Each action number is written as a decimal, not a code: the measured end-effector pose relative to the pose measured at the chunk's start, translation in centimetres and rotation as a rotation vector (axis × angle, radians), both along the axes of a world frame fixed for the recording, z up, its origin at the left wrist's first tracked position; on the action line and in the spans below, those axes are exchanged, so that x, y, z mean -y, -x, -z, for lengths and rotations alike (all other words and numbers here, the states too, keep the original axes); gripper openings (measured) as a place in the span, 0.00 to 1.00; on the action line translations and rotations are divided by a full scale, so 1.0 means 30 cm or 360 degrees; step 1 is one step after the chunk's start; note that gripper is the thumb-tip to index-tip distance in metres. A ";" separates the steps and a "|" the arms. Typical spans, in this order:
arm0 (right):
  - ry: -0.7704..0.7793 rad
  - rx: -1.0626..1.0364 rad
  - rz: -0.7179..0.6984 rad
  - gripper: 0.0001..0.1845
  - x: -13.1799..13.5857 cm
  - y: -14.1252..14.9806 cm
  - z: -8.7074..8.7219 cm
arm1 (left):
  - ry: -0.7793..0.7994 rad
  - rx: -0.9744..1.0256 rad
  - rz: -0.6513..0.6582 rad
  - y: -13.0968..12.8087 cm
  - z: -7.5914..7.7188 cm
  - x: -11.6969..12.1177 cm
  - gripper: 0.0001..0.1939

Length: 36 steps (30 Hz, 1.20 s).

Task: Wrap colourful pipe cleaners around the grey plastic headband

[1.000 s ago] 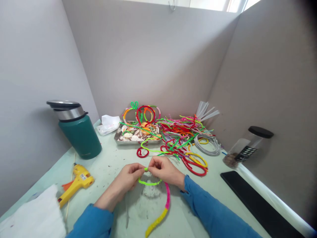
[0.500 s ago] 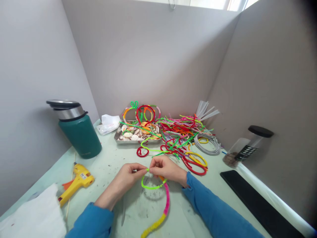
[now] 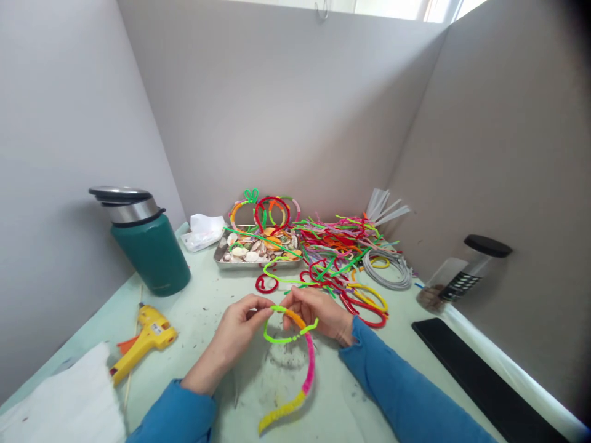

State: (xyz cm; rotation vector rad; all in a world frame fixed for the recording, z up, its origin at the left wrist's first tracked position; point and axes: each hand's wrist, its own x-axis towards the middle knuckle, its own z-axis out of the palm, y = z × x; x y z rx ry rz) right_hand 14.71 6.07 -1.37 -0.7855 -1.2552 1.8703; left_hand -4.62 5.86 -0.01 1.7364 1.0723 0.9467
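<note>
Between my hands is a curved strip wrapped in pipe cleaner (image 3: 311, 368), banded yellow, pink, orange and lime green. My left hand (image 3: 244, 321) pinches its green end between thumb and fingers. The orange stretch is touched by the fingers of my right hand (image 3: 318, 312), which are closed around the far side and partly hidden behind the strip. A loose length of lime green pipe cleaner (image 3: 279, 339) loops below the hands, and its free tip sticks up at the right, by the pink band. The yellow end hangs toward me over the table.
A metal tray (image 3: 258, 264) of shells stands at the back, with wrapped rings behind it. To its right lies a heap of pipe cleaners (image 3: 339, 237) and a grey wire coil (image 3: 386, 271). A yellow glue gun (image 3: 150, 335), white cloth (image 3: 64, 400) and green bottle (image 3: 150, 252) sit left.
My right fingers have moved off the green end onto the orange part. The green pipe cleaner's free tip now shows at the right. The yellow end has swung slightly up and left.
</note>
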 end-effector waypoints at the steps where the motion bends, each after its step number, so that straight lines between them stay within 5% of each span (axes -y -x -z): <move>1: 0.0038 -0.0062 0.0009 0.26 -0.006 -0.001 0.007 | 0.0010 0.0026 -0.0008 0.000 -0.005 0.001 0.10; 6: 0.0078 -0.0120 0.0118 0.18 -0.012 0.013 0.028 | 0.0200 0.0195 -0.0079 0.001 -0.010 0.004 0.12; 15: -0.0210 0.0250 -0.0048 0.17 0.052 0.102 0.012 | 0.0231 0.0354 -0.0006 -0.006 -0.016 0.010 0.10; 23: 0.0033 -0.0020 0.0048 0.16 0.014 0.059 0.034 | 0.0592 0.0255 0.0082 -0.003 -0.014 0.016 0.17; 29: -0.0079 0.0361 0.0217 0.16 0.018 0.045 0.004 | 0.0570 0.0029 0.0207 -0.006 -0.035 0.029 0.14; 36: -0.0277 0.0634 0.0432 0.13 0.012 0.039 -0.012 | 0.0566 0.0120 0.0275 -0.008 -0.025 0.032 0.12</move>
